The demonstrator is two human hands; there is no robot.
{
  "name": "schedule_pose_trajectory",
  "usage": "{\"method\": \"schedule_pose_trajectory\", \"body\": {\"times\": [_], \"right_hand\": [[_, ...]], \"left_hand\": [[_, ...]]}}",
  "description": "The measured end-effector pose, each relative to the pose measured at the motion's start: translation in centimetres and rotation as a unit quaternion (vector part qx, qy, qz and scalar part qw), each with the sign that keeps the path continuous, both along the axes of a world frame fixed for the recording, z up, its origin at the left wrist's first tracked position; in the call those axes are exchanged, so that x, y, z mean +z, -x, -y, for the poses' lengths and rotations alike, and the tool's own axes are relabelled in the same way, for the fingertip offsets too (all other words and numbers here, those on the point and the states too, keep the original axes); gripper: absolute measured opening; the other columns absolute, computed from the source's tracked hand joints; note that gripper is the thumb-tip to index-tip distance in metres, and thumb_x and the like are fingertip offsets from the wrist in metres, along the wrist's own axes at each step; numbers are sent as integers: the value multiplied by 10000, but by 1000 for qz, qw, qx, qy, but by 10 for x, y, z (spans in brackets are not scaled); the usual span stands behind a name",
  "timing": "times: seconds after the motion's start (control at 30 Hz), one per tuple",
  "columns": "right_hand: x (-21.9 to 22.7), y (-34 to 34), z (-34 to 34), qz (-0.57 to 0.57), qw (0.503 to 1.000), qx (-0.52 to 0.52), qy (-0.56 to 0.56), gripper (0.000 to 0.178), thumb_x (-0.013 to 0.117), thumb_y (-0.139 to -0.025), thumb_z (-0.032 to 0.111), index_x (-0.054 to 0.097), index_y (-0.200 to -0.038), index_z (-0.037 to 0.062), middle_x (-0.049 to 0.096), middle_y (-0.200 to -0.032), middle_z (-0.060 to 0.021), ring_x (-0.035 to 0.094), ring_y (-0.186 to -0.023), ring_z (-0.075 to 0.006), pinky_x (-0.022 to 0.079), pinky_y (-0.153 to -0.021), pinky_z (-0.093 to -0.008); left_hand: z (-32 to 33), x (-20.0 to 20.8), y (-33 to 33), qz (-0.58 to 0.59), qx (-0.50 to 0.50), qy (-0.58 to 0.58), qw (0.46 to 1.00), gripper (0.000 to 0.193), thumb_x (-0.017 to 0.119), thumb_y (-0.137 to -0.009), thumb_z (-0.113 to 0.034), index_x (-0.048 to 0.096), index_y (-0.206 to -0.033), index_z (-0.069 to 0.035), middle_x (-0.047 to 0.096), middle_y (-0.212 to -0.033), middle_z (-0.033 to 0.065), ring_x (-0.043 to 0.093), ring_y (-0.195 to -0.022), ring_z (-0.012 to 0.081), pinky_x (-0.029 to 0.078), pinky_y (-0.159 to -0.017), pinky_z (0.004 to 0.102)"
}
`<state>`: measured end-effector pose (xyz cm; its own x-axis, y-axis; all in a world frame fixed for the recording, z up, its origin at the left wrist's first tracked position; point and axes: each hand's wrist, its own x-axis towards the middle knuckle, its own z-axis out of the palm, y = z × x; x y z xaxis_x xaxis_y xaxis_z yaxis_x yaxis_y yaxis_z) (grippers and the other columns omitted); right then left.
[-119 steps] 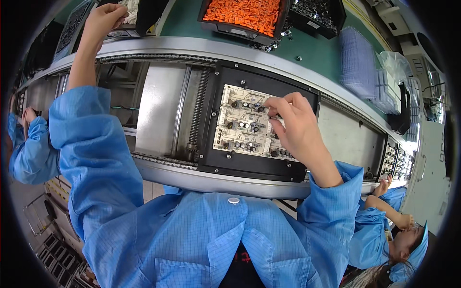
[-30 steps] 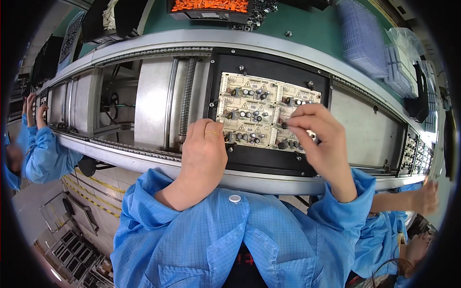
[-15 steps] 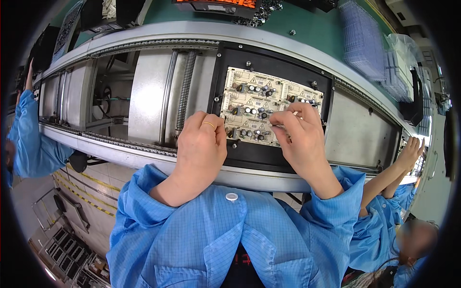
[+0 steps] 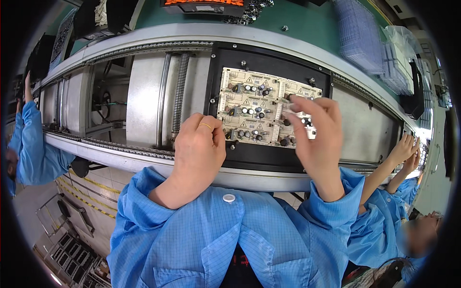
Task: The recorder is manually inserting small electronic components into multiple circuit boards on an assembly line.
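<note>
"Green tabletop (image 4: pixel 312 33) beyond the hands. What's changed?"

"Right hand (image 4: pixel 321 129) has shifted right, blurred, thumb and forefinger parted, so more of the board (image 4: pixel 275 108) lies uncovered to work on, ahead of and between both hands, in its black tray (image 4: pixel 259 155)."

"Left hand (image 4: pixel 196 151)?"

"Curled by the board's near left corner; whether it's pinching anything, I can't tell."

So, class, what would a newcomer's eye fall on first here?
Probably the pale circuit boards, dotted with small parts, in a black frame at the centre. Next come the left hand, wearing a ring, at their lower left, and the right hand over their right side. At the top edge, orange pieces stand out in a dark bin.
</note>
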<state>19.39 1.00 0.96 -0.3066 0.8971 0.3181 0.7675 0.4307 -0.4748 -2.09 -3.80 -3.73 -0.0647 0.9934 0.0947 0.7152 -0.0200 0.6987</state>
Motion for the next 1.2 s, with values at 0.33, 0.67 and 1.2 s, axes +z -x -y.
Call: {"method": "schedule_pose_trajectory", "body": {"times": [0.33,0.67,1.2], "right_hand": [[-8,-22,-9,22,999,16,33,266,677,-789,-61,686,-1031,48,606,-866,-86,582,-896,-246,479,-729,-312],[-13,-13,-15,39,996,60,52,329,743,-716,-20,684,-1027,70,641,-898,-94,562,-893,-272,474,-735,-350],[-22,-14,-29,76,989,117,55,373,741,-678,-26,678,-1037,59,619,-940,-104,556,-957,-281,460,-830,-379]], "left_hand": [[-4,4,-8,-42,-48,-5,998,110,623,-819,40,585,-920,17,569,-890,183,590,-812,369,503,-716,433],[-9,6,-3,-7,-19,62,998,96,596,-860,18,569,-952,24,577,-890,204,595,-827,385,496,-730,444],[-15,8,0,78,-15,51,996,104,602,-915,-17,619,-1006,29,643,-891,153,646,-733,240,519,-668,315]]}}
